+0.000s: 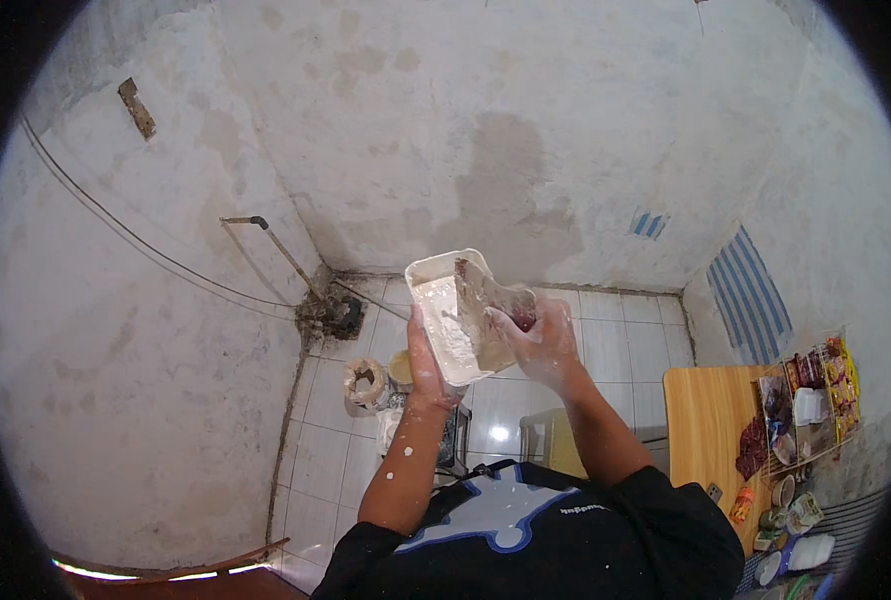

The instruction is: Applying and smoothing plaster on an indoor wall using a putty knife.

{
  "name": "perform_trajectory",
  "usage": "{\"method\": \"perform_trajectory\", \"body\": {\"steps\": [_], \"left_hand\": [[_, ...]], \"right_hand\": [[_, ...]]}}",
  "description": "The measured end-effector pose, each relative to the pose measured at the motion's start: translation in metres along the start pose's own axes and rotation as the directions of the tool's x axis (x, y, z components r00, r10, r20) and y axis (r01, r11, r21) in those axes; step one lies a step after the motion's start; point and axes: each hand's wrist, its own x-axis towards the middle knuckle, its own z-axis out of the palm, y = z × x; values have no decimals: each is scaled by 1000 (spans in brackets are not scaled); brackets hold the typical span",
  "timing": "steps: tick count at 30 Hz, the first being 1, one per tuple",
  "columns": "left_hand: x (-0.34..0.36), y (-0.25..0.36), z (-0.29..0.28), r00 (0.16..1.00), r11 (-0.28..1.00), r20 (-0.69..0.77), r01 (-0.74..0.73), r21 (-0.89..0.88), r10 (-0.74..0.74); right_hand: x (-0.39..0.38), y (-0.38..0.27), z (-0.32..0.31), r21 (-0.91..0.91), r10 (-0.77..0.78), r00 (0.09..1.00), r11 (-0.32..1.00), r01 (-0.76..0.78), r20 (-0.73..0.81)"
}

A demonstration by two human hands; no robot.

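My left hand (428, 365) grips the left side of a white rectangular tray (443, 325) with pale wet paste smeared inside it. In my right hand (545, 335) is a wide scraper (480, 295), its paste-streaked blade angled over the tray's right half and its dark grip mostly under my fingers. My fingers are closed around the scraper, with white residue on them. Spots of white material are on my left forearm.
Plastered walls (405, 120) surround the tiled floor (620, 350). Below me are an open bag (365, 380) and containers (540, 440). A pipe (295, 260) stands at the left corner. At right are a wooden table (705, 420) and a wire rack (805, 400) with packets.
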Motion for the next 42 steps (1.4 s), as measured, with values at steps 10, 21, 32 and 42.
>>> {"method": "perform_trajectory", "body": {"steps": [10, 21, 32, 42], "left_hand": [[-9, 12, -23, 999, 994, -15, -31, -110, 29], [-10, 15, -46, 1000, 997, -22, -21, -72, 20], [-11, 33, -38, 995, 986, -57, -86, -145, 78], [-16, 43, -44, 991, 982, -59, -124, -142, 117]], "right_hand": [[3, -12, 16, -14, -63, 936, 997, 73, 346], [17, -2, 59, 126, -242, 960, 966, 226, 138], [47, 14, 72, 75, -368, 922, 929, 362, 117], [37, 2, 63, 98, -167, 939, 985, 144, 300]]}}
